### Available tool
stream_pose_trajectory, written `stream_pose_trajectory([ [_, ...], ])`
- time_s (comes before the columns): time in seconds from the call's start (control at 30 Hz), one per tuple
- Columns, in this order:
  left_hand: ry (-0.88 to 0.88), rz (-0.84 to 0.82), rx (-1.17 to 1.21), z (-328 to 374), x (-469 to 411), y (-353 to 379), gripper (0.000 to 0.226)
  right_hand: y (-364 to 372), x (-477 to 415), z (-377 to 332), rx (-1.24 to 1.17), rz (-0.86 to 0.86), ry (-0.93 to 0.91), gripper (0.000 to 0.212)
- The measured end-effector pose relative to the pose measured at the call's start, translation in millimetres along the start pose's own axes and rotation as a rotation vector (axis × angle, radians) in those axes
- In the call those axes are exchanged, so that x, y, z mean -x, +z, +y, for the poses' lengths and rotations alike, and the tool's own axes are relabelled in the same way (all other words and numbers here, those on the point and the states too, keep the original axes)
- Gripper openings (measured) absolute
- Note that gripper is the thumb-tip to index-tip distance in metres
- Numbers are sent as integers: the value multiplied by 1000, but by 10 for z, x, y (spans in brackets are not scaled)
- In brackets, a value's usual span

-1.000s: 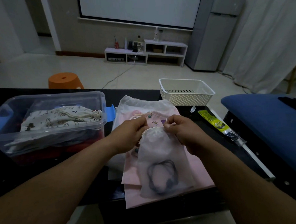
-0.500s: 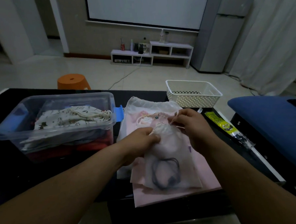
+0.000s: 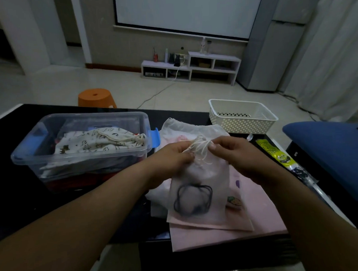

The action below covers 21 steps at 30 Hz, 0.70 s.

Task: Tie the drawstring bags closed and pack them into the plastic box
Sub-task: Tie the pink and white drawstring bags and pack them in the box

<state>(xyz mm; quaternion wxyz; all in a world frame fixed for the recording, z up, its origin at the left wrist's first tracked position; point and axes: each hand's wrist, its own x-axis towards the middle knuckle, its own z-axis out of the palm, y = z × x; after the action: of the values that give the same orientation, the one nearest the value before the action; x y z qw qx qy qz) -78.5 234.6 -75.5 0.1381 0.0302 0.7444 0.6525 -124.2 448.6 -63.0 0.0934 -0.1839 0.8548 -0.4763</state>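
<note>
A small translucent white drawstring bag (image 3: 199, 188) with a dark coiled item inside lies on a stack of pink bags (image 3: 259, 212). Its neck is gathered tight. My left hand (image 3: 171, 158) pinches the cream drawstring (image 3: 200, 148) on the left of the neck. My right hand (image 3: 235, 153) pinches the cord on the right. A clear plastic box (image 3: 30, 157) with blue clips stands to the left on the black table (image 3: 15, 204). In it lies a cream patterned drawstring bag (image 3: 95, 139), tied shut.
A white perforated basket (image 3: 243, 117) stands at the table's far right. A yellow-green packet (image 3: 276, 153) lies along the right edge. A blue cushioned seat (image 3: 330, 148) is to the right. An orange stool (image 3: 96, 98) stands beyond the table.
The bag's mouth has gone from partly open to cinched tight. Both hands have moved up to the neck and now pinch the loose drawstring ends. The view shifted slightly left.
</note>
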Motion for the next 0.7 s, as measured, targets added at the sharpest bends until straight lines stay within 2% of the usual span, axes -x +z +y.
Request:
stream_pose_trajectory([
  [0.1,-3,10,-9,0,61,-48,29,-8,-19,-73,-108,8,-22,17],
  [0.3,-49,-93,-77,-77,287,-265,27,-37,-68,-194,-259,262,15,22],
  [0.4,-34,-102,6,-96,459,-364,22,-15,-90,-328,-389,347,59,21],
  [0.47,14,-26,113,-18,595,-454,23,69,-110,-470,-448,352,90,21],
  [0.57,89,195,260,169,777,-667,19,269,-224,-676,-525,333,143,19],
  [0.63,142,444,238,195,836,-971,21,495,-354,-859,-437,292,112,16],
  [0.7,180,712,103,169,817,-1286,23,700,-516,-1020,-357,254,38,18],
])
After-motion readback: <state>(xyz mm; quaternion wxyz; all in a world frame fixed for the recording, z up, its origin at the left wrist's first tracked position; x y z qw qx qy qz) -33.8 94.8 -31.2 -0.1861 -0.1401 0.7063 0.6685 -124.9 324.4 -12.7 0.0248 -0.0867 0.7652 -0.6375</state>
